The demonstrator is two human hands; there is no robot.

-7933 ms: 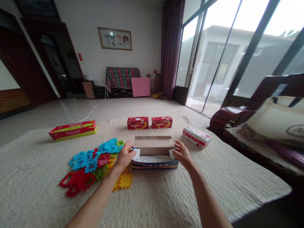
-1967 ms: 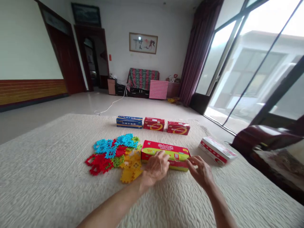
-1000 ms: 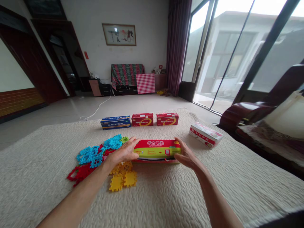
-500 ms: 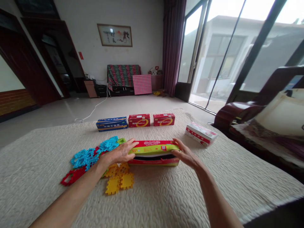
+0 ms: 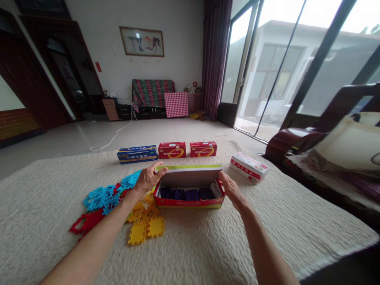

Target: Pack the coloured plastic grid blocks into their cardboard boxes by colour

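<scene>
A red and yellow-green cardboard box point(image 5: 190, 204) sits in front of me with its hinged lid point(image 5: 191, 178) raised, the grey inner side towards me. Dark purple-blue plastic pieces point(image 5: 190, 194) lie in a row inside, and something whitish point(image 5: 216, 190) is at the right end. My left hand point(image 5: 150, 178) grips the lid's left corner, thumb along its top edge. At the right corner, my right hand point(image 5: 233, 190) holds the lid, its fingers partly hidden. Beside the box on the left are yellow interlocking plastic tiles point(image 5: 147, 229), with blue tiles point(image 5: 102, 198) and red tiles point(image 5: 86, 221) further left.
Beyond the box stand a blue box point(image 5: 137, 154) and two red boxes, one left point(image 5: 172, 150) and one right point(image 5: 203, 149). A white and red box point(image 5: 249, 168) lies to the right. Everything rests on a quilted cream cover point(image 5: 208, 249). A dark wooden seat point(image 5: 285, 144) is at far right.
The lid has swung up and away from me, from nearly closed to upright, with both hands on it. The purple-blue pieces inside have come into view.
</scene>
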